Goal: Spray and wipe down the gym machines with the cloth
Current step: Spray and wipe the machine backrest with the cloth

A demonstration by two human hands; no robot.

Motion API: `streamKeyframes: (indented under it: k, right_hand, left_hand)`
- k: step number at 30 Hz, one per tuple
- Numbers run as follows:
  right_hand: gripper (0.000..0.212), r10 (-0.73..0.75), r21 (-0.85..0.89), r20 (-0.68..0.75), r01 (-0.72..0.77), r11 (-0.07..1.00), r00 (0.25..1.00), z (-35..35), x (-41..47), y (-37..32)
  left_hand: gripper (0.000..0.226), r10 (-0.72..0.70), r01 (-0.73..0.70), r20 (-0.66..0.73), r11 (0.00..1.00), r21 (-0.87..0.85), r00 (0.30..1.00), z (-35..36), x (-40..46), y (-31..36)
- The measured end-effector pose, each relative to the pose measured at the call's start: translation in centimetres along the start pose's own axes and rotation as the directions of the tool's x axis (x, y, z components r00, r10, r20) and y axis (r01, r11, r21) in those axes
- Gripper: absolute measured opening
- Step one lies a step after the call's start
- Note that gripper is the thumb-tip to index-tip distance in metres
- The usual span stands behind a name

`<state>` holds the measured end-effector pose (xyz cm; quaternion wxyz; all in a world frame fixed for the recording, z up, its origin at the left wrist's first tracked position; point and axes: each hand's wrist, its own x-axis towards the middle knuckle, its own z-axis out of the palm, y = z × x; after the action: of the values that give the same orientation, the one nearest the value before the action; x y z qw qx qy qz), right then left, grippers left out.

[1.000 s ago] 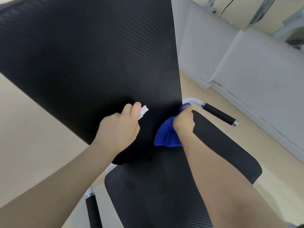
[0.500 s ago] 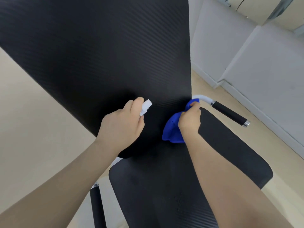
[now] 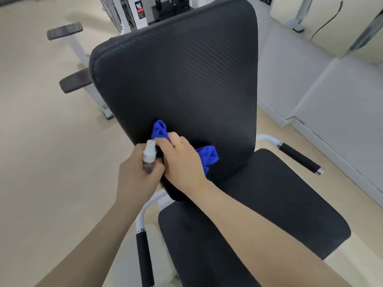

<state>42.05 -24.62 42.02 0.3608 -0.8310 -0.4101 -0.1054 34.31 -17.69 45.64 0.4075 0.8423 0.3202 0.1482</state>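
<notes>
Nearest the camera lies the black seat pad (image 3: 259, 224) of the gym machine, with a black-sleeved side handle (image 3: 145, 264) on a white tube just to its left. Above the seat pad, at the lower left edge of the backrest (image 3: 176, 79), the left hand (image 3: 136, 175) has its grip clenched round a small clear spray bottle (image 3: 149, 157), white nozzle pointing up. Touching that hand, the right hand (image 3: 182, 160), a thin ring on one finger, presses the bunched blue cloth (image 3: 208, 156) against the lower part of the backrest, its grip curled over the cloth; folds stick out above and to the right of the hand. Right of the seat pad a second black handle (image 3: 298, 158) juts out. Beyond the backrest's left edge stand two dark roller pads (image 3: 75, 82) on a white frame, on the pale floor (image 3: 41, 131).
</notes>
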Motion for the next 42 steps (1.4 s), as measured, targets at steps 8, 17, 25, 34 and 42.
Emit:
streamKeyframes:
  k: [8,17,25,34,42]
  right_hand:
    - [0.028,0.583,0.103,-0.307,-0.582,0.806,0.753,-5.6,3.3,8.4]
    - [0.038,0.02,-0.106,0.074,-0.012,0.994,0.997,2.9,-5.0,2.1]
    - [0.027,0.5,0.136,-0.302,-0.483,0.865,0.812,-0.6,-1.2,6.1]
    - [0.036,-0.035,-0.196,0.117,0.057,0.979,0.993,5.0,-7.5,2.2]
    - [0.027,0.567,0.024,-0.347,-0.597,0.802,0.747,2.5,-5.3,7.1]
  left_hand:
    - [0.008,-0.158,0.142,-0.076,0.973,-0.183,0.985,-0.6,0.5,-3.2]
    - [0.014,-0.251,0.209,-0.051,0.89,-0.405,0.967,0.5,0.3,-4.4]
    - [0.02,-0.238,0.262,0.11,0.896,-0.36,0.965,1.3,-0.1,-6.4]
    - [0.01,-0.309,0.342,0.148,0.818,-0.462,0.94,1.3,0.3,-8.2]
    - [0.006,-0.249,0.318,0.251,0.903,-0.29,0.936,2.3,-0.9,-9.9]
